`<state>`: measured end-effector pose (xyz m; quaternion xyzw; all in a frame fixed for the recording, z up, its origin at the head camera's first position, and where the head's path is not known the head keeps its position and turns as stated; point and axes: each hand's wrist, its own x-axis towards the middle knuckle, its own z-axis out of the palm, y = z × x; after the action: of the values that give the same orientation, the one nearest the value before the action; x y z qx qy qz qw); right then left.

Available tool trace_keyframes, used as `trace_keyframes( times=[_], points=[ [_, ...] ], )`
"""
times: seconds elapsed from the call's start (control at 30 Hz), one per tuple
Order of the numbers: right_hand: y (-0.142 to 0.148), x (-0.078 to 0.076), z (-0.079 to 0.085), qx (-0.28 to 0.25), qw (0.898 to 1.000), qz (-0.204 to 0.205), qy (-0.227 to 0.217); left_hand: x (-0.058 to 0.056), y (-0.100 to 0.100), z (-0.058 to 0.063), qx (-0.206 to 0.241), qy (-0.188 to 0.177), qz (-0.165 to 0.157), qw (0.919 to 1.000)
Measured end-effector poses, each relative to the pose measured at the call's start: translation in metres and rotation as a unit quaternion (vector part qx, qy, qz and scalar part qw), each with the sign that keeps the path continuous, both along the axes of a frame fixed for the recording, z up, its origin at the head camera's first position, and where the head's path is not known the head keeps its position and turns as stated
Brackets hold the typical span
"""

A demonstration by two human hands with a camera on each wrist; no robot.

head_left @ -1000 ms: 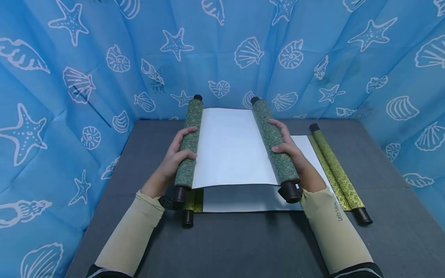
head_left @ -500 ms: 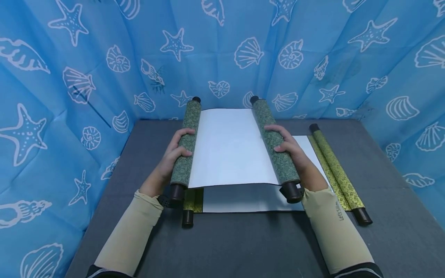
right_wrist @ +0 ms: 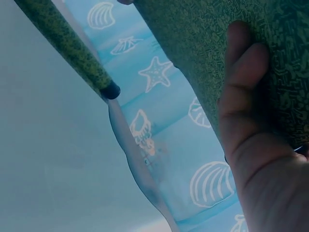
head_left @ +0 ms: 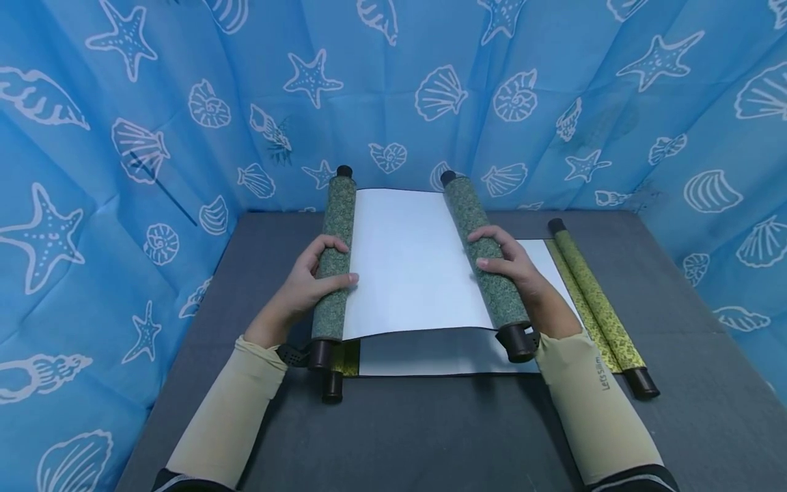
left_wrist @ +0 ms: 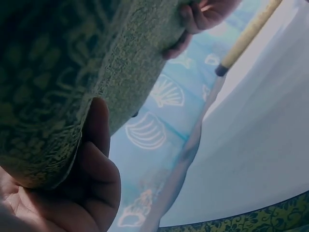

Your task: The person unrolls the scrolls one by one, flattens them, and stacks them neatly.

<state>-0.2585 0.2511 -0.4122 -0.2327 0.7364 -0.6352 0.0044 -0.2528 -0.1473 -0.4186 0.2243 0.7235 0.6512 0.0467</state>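
Note:
A green patterned scroll is held partly unrolled above the table, its blank white sheet [head_left: 412, 260] facing up. My left hand [head_left: 304, 280] grips the left roll [head_left: 335, 225], thumb laid across it to the edge of the sheet. Around the right roll [head_left: 476, 219] my right hand [head_left: 516, 263] has its fingers and thumb curled. The left wrist view shows the patterned back [left_wrist: 140, 63] with my left fingers [left_wrist: 99, 179] bent beneath it. My right fingers [right_wrist: 244, 82] lie against the same underside in the right wrist view. Dark knobs cap both rolls.
Beneath it, a second, yellow-green scroll lies open on the grey table [head_left: 406, 437]. Its white sheet [head_left: 430, 355] is partly covered, its right roll [head_left: 599, 301] lies at right, and its left end knob [head_left: 332, 388] shows below. A blue seashell-print curtain [head_left: 393, 89] surrounds the table.
The left roll has moved slightly left and then nearer to me. My left thumb now reaches across to the sheet's edge. My right fingers have shifted slightly on the right roll.

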Motion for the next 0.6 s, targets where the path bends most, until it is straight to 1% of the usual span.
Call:
trace_keyframes(
  times=[0.07, 0.2, 0.3, 0.43, 0.6],
  points=[
    [0.0, 0.001, 0.0, 0.003, 1.0, -0.001, -0.01, 0.0, 0.0, -0.001, -0.008, 0.001, 0.003, 1.0],
    [0.001, 0.001, 0.002, 0.025, 0.999, -0.011, -0.035, -0.001, 0.0, -0.001, 0.002, 0.001, 0.005, 1.0],
    [0.004, -0.001, 0.005, 0.044, 0.998, -0.017, -0.042, -0.001, 0.0, 0.0, 0.005, -0.004, 0.002, 1.0],
    [0.009, -0.003, 0.01, 0.05, 0.998, -0.02, -0.043, -0.001, 0.001, 0.003, 0.0, -0.03, -0.003, 0.9995],
    [0.015, -0.004, 0.012, 0.026, 0.999, -0.015, -0.023, 0.0, 0.002, 0.01, 0.036, -0.08, -0.01, 0.9961]
  ],
)
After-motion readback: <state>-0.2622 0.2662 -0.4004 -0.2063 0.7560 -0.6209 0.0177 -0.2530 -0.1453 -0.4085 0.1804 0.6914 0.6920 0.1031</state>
